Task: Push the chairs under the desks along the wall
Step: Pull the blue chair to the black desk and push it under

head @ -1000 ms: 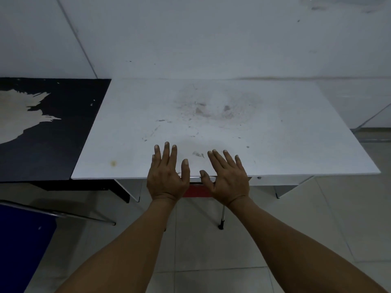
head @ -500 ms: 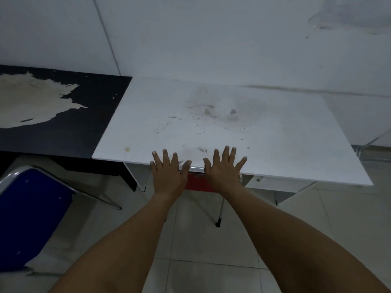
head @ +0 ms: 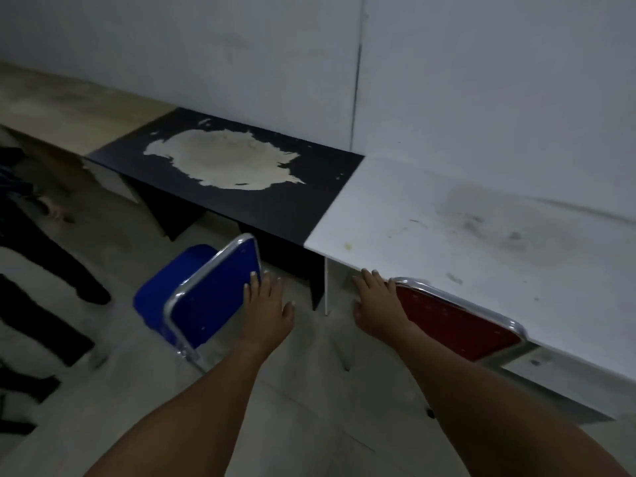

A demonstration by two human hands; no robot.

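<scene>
Two bare forearms are seen reaching up from the bottom of the frame. The left hand (head: 266, 306) is spread flat, fingers apart, at the right edge of the blue chair (head: 206, 297) backrest, left of centre; nothing is gripped. The right hand (head: 377, 301) is open, beside the red chair (head: 454, 321), which is tucked under the white desk (head: 481, 228) at right. The blue chair stands before the black desk (head: 247, 197), not under it. The wall (head: 309, 63) is seen behind.

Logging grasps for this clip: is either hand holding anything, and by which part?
Nothing is gripped. Left hand lies open at the blue chair backrest's edge; right hand open beside the red chair.
</scene>
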